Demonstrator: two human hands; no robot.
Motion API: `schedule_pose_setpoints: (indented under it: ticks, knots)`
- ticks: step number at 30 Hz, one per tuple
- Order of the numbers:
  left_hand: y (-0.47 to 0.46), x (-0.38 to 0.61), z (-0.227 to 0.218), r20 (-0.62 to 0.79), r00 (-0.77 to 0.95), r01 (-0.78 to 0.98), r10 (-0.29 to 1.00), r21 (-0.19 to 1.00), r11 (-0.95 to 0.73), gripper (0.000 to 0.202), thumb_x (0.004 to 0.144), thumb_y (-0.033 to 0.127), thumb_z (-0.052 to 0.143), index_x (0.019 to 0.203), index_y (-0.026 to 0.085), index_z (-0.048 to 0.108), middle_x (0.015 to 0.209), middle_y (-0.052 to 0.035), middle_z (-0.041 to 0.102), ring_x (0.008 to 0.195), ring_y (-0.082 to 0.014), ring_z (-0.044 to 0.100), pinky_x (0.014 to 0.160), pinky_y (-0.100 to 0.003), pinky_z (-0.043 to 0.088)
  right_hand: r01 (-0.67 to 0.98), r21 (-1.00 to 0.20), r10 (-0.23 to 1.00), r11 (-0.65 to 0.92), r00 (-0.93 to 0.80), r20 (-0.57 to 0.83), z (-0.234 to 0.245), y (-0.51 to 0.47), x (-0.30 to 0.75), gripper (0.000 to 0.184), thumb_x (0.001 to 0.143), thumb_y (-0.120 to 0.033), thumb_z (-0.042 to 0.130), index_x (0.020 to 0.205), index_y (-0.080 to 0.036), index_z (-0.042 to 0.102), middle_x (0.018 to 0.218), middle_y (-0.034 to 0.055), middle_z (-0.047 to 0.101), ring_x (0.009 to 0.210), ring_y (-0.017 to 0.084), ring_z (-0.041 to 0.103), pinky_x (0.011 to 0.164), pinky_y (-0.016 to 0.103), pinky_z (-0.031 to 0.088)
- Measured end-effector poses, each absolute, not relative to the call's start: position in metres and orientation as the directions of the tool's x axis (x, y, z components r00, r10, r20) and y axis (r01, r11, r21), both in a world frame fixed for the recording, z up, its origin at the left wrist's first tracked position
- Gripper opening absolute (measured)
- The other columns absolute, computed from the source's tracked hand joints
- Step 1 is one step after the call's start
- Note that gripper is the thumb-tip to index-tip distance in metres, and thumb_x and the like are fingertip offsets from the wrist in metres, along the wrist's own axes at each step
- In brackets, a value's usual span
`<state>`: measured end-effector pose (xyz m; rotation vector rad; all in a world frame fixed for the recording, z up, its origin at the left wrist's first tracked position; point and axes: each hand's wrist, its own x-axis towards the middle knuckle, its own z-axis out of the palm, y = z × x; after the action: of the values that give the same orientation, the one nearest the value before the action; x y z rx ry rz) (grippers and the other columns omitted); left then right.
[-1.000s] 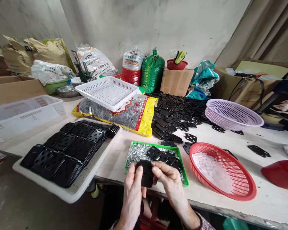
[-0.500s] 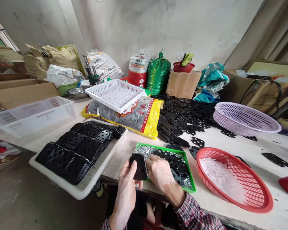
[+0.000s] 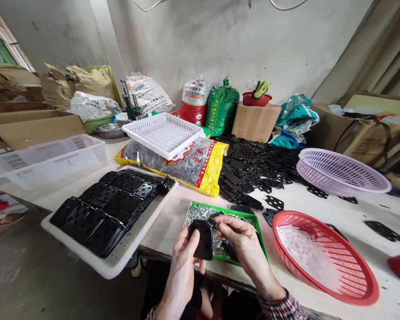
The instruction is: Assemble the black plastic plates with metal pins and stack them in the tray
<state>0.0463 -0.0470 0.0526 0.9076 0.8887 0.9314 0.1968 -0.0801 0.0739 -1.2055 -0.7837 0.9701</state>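
Both hands worked on one black plate [image 3: 202, 240] at the table's [image 3: 173, 213] front edge.

The left hand [image 3: 183, 262] gripped the plate upright, thumb across its face and fingers curled behind, over the front-left corner of the green tray [image 3: 261, 242]. The right hand [image 3: 243, 244] had its thumb and forefinger pinched close at the plate's upper right corner; what they held was too small to tell. Judging by this, the step was fine fitting, calling for a steady plate and exact fingertip aim. Silvery small parts [image 3: 196, 215] lay in the tray.
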Motion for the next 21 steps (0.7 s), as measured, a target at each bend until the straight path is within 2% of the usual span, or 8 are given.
schedule_pose_setpoints:
  ticks: [2, 4, 7, 12, 16, 21]
  knots:
    - [-0.050, 0.050, 0.053, -0.219, 0.355, -0.280, 0.909, 0.903, 0.327, 0.043, 0.085, 0.054, 0.068, 0.111, 0.020, 0.062, 0.078, 0.0009, 0.060, 0.046, -0.0079, 0.046, 0.040, -0.022, 0.036, -0.210, -0.974, 0.915, 0.080, 0.404, -0.012, 0.076, -0.087, 0.197, 0.034, 0.071, -0.042, 0.082, 0.097, -0.021, 0.080, 0.077, 0.0016, 0.069, 0.068, 0.016, 0.059, 0.071, 0.032, 0.049]
    - [-0.053, 0.052, 0.054, -0.226, 0.371, -0.265, 0.901, 0.904, 0.336, 0.046, 0.084, 0.055, 0.068, 0.114, 0.020, 0.061, 0.085, -0.0007, 0.062, 0.046, -0.0071, 0.048, 0.041, -0.022, 0.037, -0.151, -0.984, 0.907, 0.090, 0.420, 0.018, 0.079, -0.092, 0.197, 0.031, 0.073, -0.040, 0.081, 0.098, -0.023, 0.080, 0.085, 0.0025, 0.071, 0.076, 0.018, 0.061, 0.075, 0.031, 0.049]
    - [-0.056, 0.054, 0.055, -0.224, 0.378, -0.220, 0.898, 0.921, 0.322, 0.046, 0.083, 0.056, 0.069, 0.110, 0.020, 0.063, 0.097, -0.0039, 0.063, 0.045, -0.0064, 0.049, 0.043, -0.024, 0.038, -0.066, -0.993, 0.894, 0.093, 0.444, 0.054, 0.083, -0.098, 0.198, 0.023, 0.076, -0.039, 0.079, 0.090, -0.021, 0.081, 0.090, 0.0044, 0.073, 0.086, 0.021, 0.063, 0.079, 0.031, 0.049]
    - [-0.059, 0.058, 0.057, -0.202, 0.407, -0.204, 0.891, 0.930, 0.305, 0.036, 0.085, 0.054, 0.067, 0.105, 0.023, 0.066, 0.093, -0.0041, 0.064, 0.048, -0.0089, 0.049, 0.042, -0.025, 0.038, -0.193, -0.974, 0.867, 0.120, 0.498, 0.008, 0.085, -0.100, 0.197, 0.021, 0.069, -0.038, 0.083, 0.078, -0.020, 0.077, 0.077, 0.0025, 0.072, 0.071, 0.018, 0.060, 0.070, 0.030, 0.048]
    - [-0.060, 0.062, 0.057, -0.225, 0.402, -0.233, 0.888, 0.912, 0.337, 0.036, 0.083, 0.049, 0.071, 0.109, 0.025, 0.065, 0.106, -0.0055, 0.065, 0.051, -0.0100, 0.053, 0.042, -0.025, 0.043, -0.291, -0.942, 0.852, 0.165, 0.523, -0.012, 0.080, -0.099, 0.195, 0.019, 0.067, -0.036, 0.084, 0.074, -0.020, 0.077, 0.076, 0.0022, 0.072, 0.069, 0.016, 0.059, 0.072, 0.030, 0.048]
    - [-0.064, 0.063, 0.057, -0.191, 0.446, -0.229, 0.874, 0.920, 0.318, 0.036, 0.087, 0.046, 0.068, 0.116, 0.026, 0.061, 0.110, -0.0040, 0.066, 0.052, -0.0092, 0.057, 0.046, -0.025, 0.048, -0.270, -0.949, 0.824, 0.166, 0.567, -0.017, 0.075, -0.101, 0.193, 0.017, 0.068, -0.035, 0.084, 0.075, -0.021, 0.078, 0.077, 0.0016, 0.073, 0.074, 0.017, 0.061, 0.073, 0.030, 0.048]
